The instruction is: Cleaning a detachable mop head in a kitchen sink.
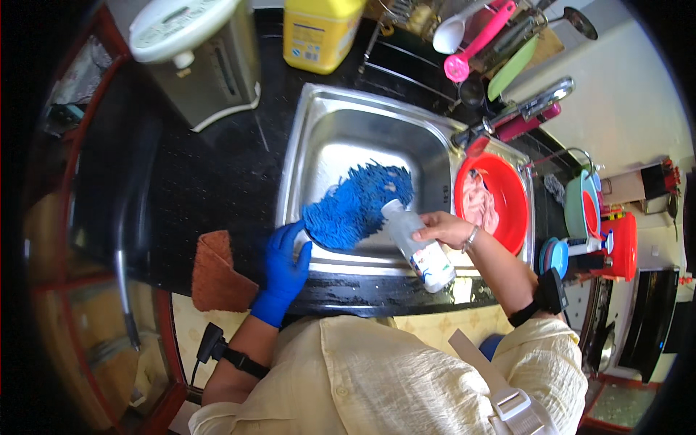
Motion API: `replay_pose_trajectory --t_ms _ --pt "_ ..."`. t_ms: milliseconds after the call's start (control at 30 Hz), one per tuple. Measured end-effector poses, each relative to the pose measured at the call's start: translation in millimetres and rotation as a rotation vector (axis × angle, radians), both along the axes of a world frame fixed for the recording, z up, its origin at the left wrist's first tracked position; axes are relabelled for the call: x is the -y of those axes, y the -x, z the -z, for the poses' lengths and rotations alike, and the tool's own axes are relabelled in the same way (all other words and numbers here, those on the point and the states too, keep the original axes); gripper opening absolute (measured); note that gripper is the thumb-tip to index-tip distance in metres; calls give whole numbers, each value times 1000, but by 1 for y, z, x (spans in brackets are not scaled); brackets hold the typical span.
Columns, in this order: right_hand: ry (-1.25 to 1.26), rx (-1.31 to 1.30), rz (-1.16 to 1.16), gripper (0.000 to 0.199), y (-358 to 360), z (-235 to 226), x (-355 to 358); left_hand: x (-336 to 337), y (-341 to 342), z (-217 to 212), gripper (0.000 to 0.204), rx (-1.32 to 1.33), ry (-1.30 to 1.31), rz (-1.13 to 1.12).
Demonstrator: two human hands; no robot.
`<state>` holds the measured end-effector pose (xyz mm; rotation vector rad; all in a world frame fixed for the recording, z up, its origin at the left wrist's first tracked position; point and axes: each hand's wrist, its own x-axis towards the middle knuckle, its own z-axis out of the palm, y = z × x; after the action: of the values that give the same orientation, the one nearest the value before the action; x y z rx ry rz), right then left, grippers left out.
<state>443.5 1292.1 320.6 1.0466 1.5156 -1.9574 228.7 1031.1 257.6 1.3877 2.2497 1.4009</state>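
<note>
Your right hand (446,230) grasped the bottle (419,250) above the near edge of the sink (355,264), neck toward eleven o'clock. The bottle was probably light but slippery when wet; mid-body suited gripping. Your gloved left hand (283,267) lay at the blue mop pad's (355,204) eight o'clock, grip indeterminate.

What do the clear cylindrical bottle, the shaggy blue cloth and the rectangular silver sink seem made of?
Clear cylindrical bottle in the bare right hand: probably smooth plastic; its walls look cloudy and translucent, though glass is possible.
Shaggy blue cloth: soft textile, perhaps microfibre; thick, matte strands.
Rectangular silver sink: metal, likely stainless steel; grey satin sheen with bright highlights.
</note>
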Motion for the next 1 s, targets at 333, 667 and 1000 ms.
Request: replay_pose_trajectory --t_ms 333,667,1000 --pt "-790 -756 63 83 194 -14 24 1 -3 5 41 2 -12 -10" --pt "-945 -911 -100 98 271 4 39 -4 -6 2 39 -91 56 -18" --pt "-998 523 60 86 101 148 -42 -70 -16 -3 46 -441 649 432"
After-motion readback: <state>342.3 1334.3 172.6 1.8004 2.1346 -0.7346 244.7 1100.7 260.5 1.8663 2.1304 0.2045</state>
